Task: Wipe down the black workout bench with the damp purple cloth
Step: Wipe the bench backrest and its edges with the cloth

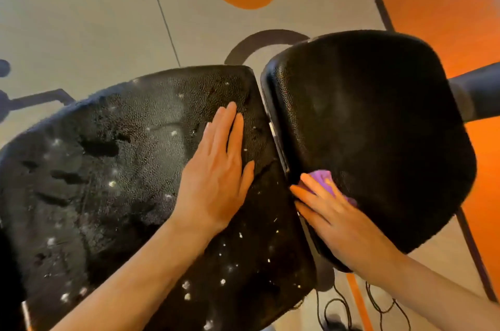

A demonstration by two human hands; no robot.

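Right hand presses the bunched purple cloth flat-fingered on the seat pad by the gap, left hand spread flat on the wet back pad; cloth could snag or drop into the gap.

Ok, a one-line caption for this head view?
Left hand flat on the spotted long pad while right hand presses the purple cloth on the seat pad.

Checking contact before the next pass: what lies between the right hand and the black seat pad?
In the head view, the purple cloth lies under the right hand.
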